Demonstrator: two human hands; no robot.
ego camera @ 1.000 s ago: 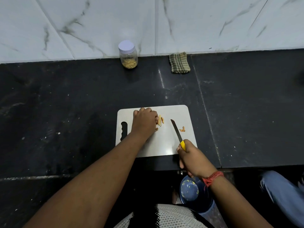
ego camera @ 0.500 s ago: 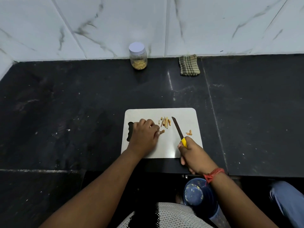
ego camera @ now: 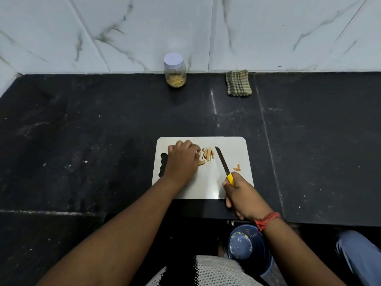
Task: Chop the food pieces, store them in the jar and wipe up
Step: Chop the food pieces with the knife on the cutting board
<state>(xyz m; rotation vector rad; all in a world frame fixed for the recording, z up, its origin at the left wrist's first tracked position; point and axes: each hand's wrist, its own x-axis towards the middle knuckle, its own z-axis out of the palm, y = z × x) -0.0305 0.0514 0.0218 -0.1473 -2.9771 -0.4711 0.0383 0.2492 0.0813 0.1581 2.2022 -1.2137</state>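
On the white rectangular cutting board (ego camera: 206, 182), the pale orange food sticks (ego camera: 207, 154) lay just right of the left hand (ego camera: 181, 162), whose curled fingertips touched them. Their long axes ran roughly alongside the yellow-handled knife (ego camera: 223, 164) gripped in the right hand (ego camera: 243, 195), just beyond.

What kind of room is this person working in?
Most likely a home kitchen. A cutting board with chopped food pieces lies on a dark stone counter, backed by a marble-look tiled wall. A lidded jar and folded cloth stand against the wall.
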